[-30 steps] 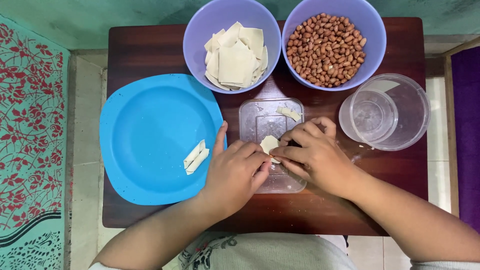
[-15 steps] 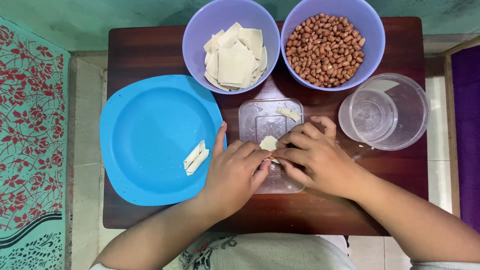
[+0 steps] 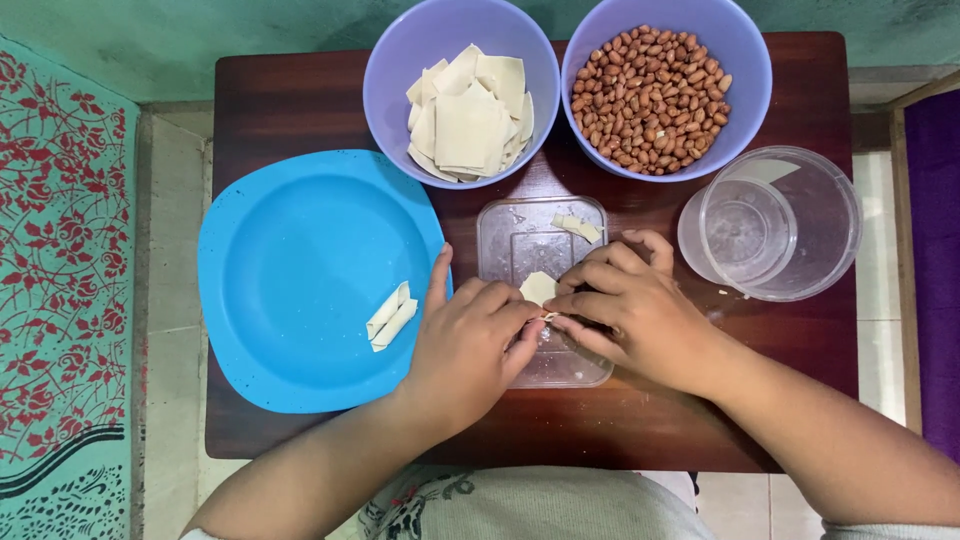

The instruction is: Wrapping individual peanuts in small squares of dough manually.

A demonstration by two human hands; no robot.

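Observation:
My left hand (image 3: pixel 470 340) and my right hand (image 3: pixel 625 305) meet over a clear rectangular lid (image 3: pixel 520 245) on the dark wooden table (image 3: pixel 290 100). Between their fingertips they pinch a small pale wrapper (image 3: pixel 538 289), folding it. A scrap of dough (image 3: pixel 578 228) lies at the lid's far edge. Two rolled wrappers (image 3: pixel 390 316) rest on the blue plate (image 3: pixel 290 230) to the left of my left hand.
At the back stand a purple bowl of square wrappers (image 3: pixel 462 110) and a purple bowl of peanuts (image 3: pixel 652 88). A clear plastic jar (image 3: pixel 775 222) stands at the right. A patterned green and red cloth (image 3: pixel 60 260) lies on the floor at the left.
Both hands stay over the lid; the fingers have shifted slightly while working the wrapper. Nothing else has moved.

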